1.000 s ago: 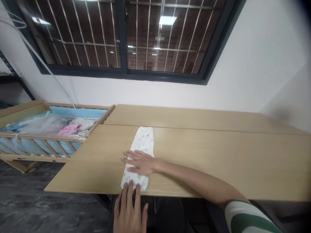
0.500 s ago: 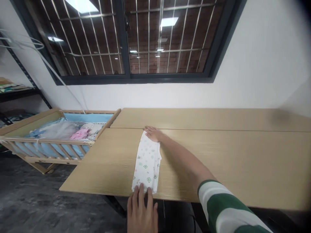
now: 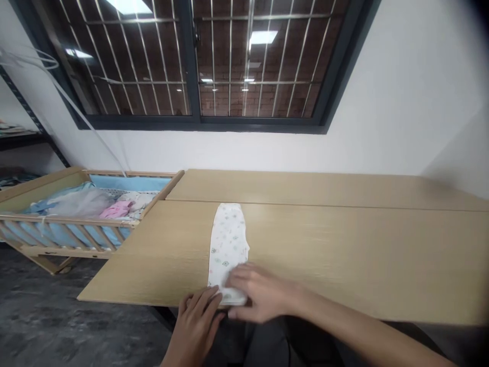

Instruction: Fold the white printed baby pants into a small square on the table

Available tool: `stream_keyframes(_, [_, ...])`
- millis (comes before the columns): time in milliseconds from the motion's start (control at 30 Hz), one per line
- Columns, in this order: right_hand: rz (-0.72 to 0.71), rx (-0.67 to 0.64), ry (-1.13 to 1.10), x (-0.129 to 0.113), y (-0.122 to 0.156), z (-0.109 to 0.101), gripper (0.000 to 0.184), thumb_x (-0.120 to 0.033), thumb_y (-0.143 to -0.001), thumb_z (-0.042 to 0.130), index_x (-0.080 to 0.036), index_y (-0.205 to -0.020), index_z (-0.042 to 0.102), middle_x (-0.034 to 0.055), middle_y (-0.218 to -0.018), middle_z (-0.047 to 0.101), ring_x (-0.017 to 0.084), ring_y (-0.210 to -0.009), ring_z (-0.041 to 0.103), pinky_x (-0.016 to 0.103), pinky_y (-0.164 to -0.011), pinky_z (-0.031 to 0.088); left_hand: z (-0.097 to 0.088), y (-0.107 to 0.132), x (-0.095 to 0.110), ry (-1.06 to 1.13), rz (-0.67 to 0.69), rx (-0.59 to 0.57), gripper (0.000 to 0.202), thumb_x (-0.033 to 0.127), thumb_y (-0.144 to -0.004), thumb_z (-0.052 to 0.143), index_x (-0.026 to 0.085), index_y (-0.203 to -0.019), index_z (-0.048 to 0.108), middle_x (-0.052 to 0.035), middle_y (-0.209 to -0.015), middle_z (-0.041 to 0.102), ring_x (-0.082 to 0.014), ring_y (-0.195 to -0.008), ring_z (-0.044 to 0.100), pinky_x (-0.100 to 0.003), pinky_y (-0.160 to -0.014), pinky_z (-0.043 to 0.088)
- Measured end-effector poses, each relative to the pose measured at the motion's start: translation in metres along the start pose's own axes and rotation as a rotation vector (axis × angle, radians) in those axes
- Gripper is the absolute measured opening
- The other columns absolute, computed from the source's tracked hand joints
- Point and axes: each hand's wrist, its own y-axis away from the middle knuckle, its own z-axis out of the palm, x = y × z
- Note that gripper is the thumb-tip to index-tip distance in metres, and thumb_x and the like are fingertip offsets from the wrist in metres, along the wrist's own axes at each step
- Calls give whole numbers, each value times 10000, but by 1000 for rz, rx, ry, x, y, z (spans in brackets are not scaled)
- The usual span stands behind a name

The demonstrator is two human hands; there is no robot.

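Observation:
A long, narrow folded white baby garment [image 3: 227, 239] with small printed figures lies lengthwise on the wooden table [image 3: 344, 255], reaching from the seam between the two tabletops to the near edge. My left hand [image 3: 196, 321] is at the garment's near end, its fingers closed on the hem at the table's edge. My right hand [image 3: 260, 295] is beside it, with the fingers curled onto the same near end.
A wooden baby crib [image 3: 76, 224] with blue lining, pink clothes [image 3: 116, 209] and other bedding stands at the left, against the table. A barred window [image 3: 198, 61] fills the wall behind. Dark floor lies below at the left.
My right hand has come back from the garment's far end to its near end. My left hand has shifted from resting flat there to gripping the hem.

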Motion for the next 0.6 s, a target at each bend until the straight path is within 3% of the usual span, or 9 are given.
stream_keyframes(67, [9,29,72,-11,24,18,566,-478,-920,649,-158,-1382,582,177,-1376,613,330,-1271,564,470,-1101,419,1,1,1,24,7,22,326,123,-984,466,271,-1183,678,-4,-1149,755,-158,-1021,696,-311,-908,448])
stream_keyframes(133, [13,73,136,-17,39,34,480,-272,-974,548,-149,-1438,530,173,-1476,544,331,-1366,491,496,-1161,356,0,2,4,71,21,49,383,54,-966,424,265,-1153,683,8,-1109,766,-147,-972,706,-307,-900,464])
stream_keyframes(233, [38,109,124,-26,50,40,460,-100,-956,431,-177,-1389,565,143,-1387,624,295,-1287,563,465,-1139,395,-8,2,9,194,53,46,392,20,-948,416,264,-1105,680,37,-998,779,-124,-820,709,-286,-831,504])
stream_keyframes(333, [147,110,-16,-46,54,19,372,-130,-967,439,-255,-1261,629,86,-1152,714,241,-1074,665,375,-1006,507,-25,-3,12,363,79,-10,330,48,-942,464,269,-1078,669,52,-880,766,-107,-723,693,-241,-755,541])
stream_keyframes(467, [287,151,-241,-68,53,-26,243,-234,-1007,464,-307,-1147,650,43,-1097,673,185,-1020,663,286,-908,541,-52,-23,11,511,18,-32,253,132,-937,567,266,-1127,665,6,-964,759,-119,-848,721,-186,-773,568])
stream_keyframes(600, [279,300,-300,-46,30,-60,192,-265,-993,537,-267,-1122,679,55,-1082,652,188,-983,647,309,-870,527,-64,-69,-6,547,-117,61,154,220,-936,623,251,-1073,686,11,-920,748,-127,-806,710,-204,-756,567])
